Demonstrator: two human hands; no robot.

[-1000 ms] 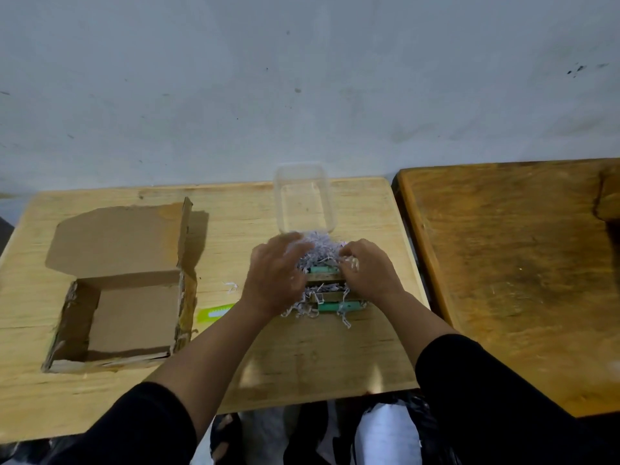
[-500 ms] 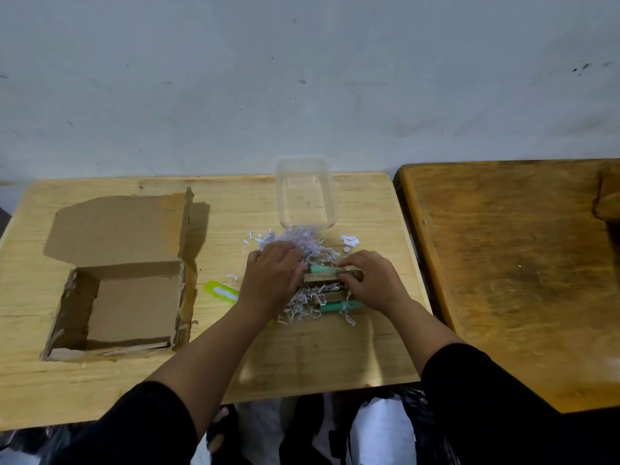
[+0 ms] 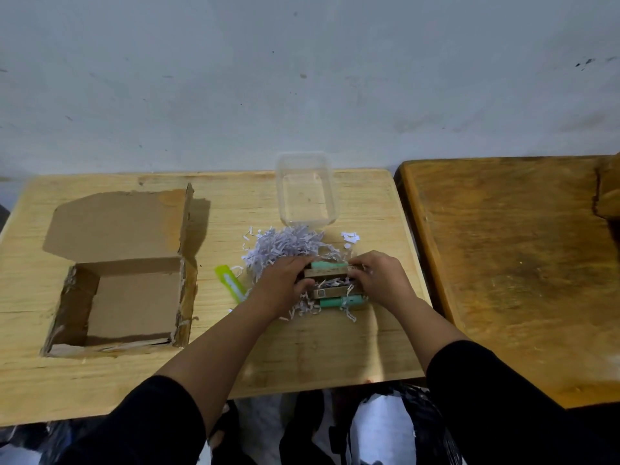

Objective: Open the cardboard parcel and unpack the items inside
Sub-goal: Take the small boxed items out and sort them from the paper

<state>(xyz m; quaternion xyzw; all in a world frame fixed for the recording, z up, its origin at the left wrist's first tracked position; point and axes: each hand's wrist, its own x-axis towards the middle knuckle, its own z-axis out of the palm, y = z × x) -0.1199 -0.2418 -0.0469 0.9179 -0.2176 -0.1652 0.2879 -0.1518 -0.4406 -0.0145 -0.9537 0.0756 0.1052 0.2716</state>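
Observation:
The cardboard parcel [image 3: 74, 297] lies open on the left of the table, its lid [image 3: 117, 226] folded back and nothing visible inside. At the table's middle sits a pile of white shredded paper [image 3: 285, 245]. Just in front of it, two small brown boxes [image 3: 327, 272] and two green tubes [image 3: 339, 301] lie in a row, mixed with shreds. My left hand [image 3: 280, 286] presses on their left ends and my right hand [image 3: 380, 280] on their right ends, squeezing the group between them.
A clear plastic container [image 3: 330, 196] stands behind the shreds near the wall. A yellow-green box cutter [image 3: 230, 286] lies between the parcel and my left hand. A darker wooden table [image 3: 520, 263] adjoins on the right. Bags lie on the floor below the front edge.
The shredded paper has been pushed off the items toward the container. My hands have shifted to the two ends of the boxes and tubes, and the box cutter now shows fully.

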